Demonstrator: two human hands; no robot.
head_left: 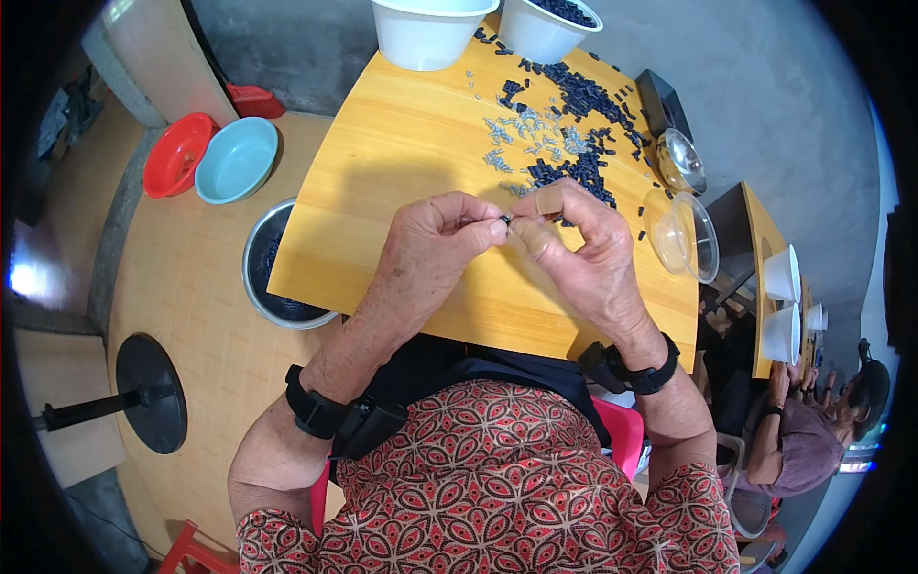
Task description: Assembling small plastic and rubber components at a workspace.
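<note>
Above the yellow wooden table (363, 143), my left hand (421, 247) pinches a small black piece (505, 220) between thumb and fingertips. Meeting it there, my right hand (591, 253) is also closed in a pinch at the same piece. Fingertips cover most of the piece, so its exact kind cannot be made out. Just beyond my hands lie scattered small silver metal pieces (540, 129). Short black cylindrical pieces (588, 96) are heaped around them, toward the far right of the table.
A white tub (433, 38) and a white bucket (535, 36) with black pieces stand at the far edge. Along the right are a metal bowl (681, 161) and a clear bowl (706, 239). A metal basin (256, 258) sits left, below table height. Another person (803, 450) sits far right.
</note>
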